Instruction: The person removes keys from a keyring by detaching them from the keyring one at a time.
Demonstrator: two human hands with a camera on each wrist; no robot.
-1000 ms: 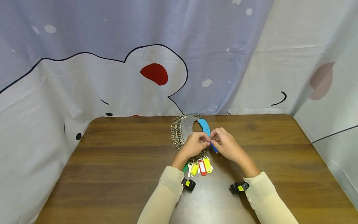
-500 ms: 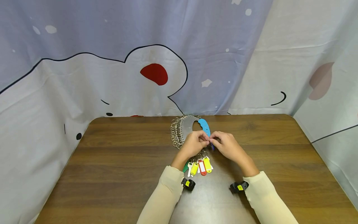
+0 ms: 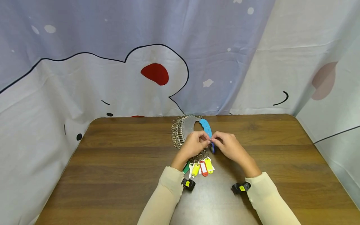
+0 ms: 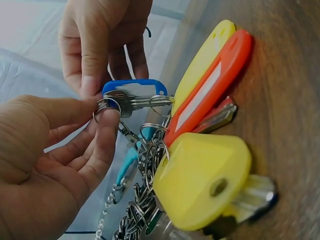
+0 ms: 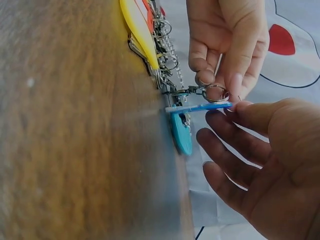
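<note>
My left hand (image 3: 195, 144) pinches a metal key ring (image 4: 106, 106) between thumb and fingers. Right beside it, my right hand (image 3: 227, 144) pinches the end of a blue key tag (image 4: 137, 88) at the ring, as the right wrist view shows. A silver key (image 4: 125, 101) lies along the tag. Both hands work close over the lower end of a light-blue handle (image 3: 205, 126), which belongs to a curved grey metal plate (image 3: 189, 125) lined with clips and rings. The tag's own small ring is largely hidden by fingertips.
Toward me from the left hand lie two yellow key tags (image 3: 208, 165), a red key tag (image 3: 203, 168) and a green piece (image 3: 186, 167), with keys among them. A patterned curtain (image 3: 112, 87) rises behind the wooden table's (image 3: 126, 175) far edge.
The blue tag, slanting out to the right a second ago, now hangs more upright and closer to the left fingers. The right hand has shifted slightly left; the left hand barely moved.
</note>
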